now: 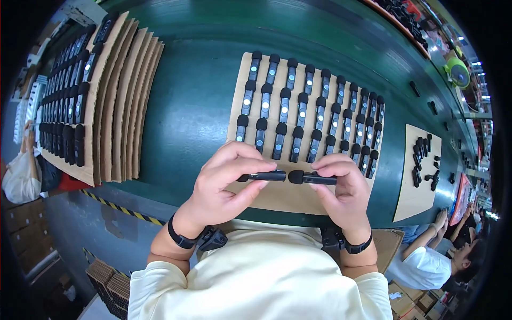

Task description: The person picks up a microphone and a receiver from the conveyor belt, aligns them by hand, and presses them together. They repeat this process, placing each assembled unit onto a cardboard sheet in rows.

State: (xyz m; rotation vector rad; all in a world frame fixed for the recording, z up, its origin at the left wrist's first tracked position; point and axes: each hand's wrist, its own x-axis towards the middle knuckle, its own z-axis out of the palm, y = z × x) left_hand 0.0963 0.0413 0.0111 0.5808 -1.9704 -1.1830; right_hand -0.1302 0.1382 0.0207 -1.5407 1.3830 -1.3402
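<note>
Between thumb and fingers, my left hand (220,184) pinches a small black wireless microphone (273,175) with a foam cap, lying level, its cap toward my palm. My right hand (348,188) grips a second black microphone (324,180) the same way, its foam cap pointing left. The two are nearly end to end with a narrow gap. Both hands are above the near part of a cardboard sheet (288,201). Farther up that sheet lie three rows of similar microphones (285,108), foam caps away from me, most with a pale round spot.
Left on the green table (186,106) stands a stack of cardboard sheets (128,101) with more microphones on top. To the right, another cardboard sheet (408,197) bears loose microphones. Other people (434,261) sit along the table at the right. A green fan (457,73) is beyond.
</note>
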